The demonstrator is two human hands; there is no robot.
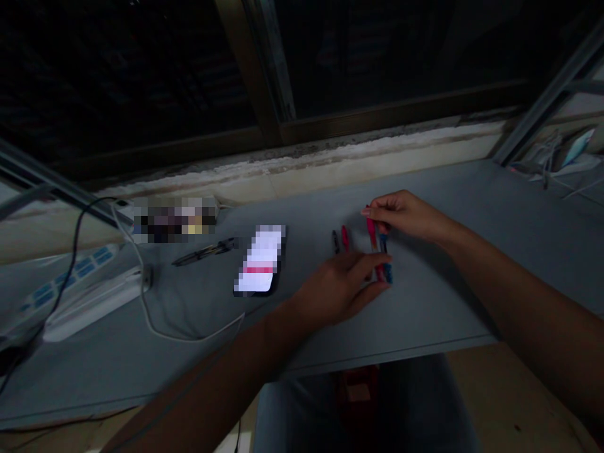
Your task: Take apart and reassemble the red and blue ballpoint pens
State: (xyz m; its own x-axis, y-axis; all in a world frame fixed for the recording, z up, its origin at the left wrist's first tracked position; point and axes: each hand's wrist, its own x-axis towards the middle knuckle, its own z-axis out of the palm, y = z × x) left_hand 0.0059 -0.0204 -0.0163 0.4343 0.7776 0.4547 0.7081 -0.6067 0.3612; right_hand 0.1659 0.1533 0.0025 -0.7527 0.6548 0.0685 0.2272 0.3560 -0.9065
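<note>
My left hand (pixel 340 284) rests on the grey tabletop (pixel 425 314), its fingertips closed on the near ends of a pink pen (pixel 372 242) and a blue pen (pixel 387 272). My right hand (pixel 401 214) pinches the far ends of the same pens. A black pen (pixel 335 241) and a red pen (pixel 345 238) lie just left of them, untouched.
A lit phone (pixel 261 261) lies left of the pens, with dark pliers (pixel 207 251) beyond it. Two power strips (pixel 89 296) and cables (pixel 155 314) crowd the left side. A window sill (pixel 306 163) runs behind; clutter sits at the far right (pixel 557 157).
</note>
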